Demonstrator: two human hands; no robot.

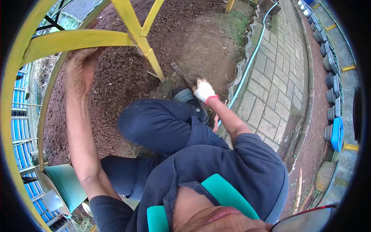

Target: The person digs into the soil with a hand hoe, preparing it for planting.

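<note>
My left hand (pixel 82 69), bare, is raised on the left against a yellow beam (pixel 83 41). Its fingers wrap round the beam from below and behind, so they are partly hidden. My right hand (pixel 204 91) wears a white glove with a red cuff and is low near my shoe (pixel 197 110). It grips a long, narrow, flat dark tool (pixel 180 72) that slants up and left over the soil. The gloved fingers are somewhat blurred, and the tool's handle end is hidden in them. A yellow post (pixel 152 63) meets the ground just left of the tool.
Loose brown soil (pixel 112 77) lies under the yellow frame. A light blue hose (pixel 249 63) runs beside the paved path (pixel 270 77) on the right. Several dark pots (pixel 331 94) line the far right edge. A green bucket (pixel 66 181) stands at lower left.
</note>
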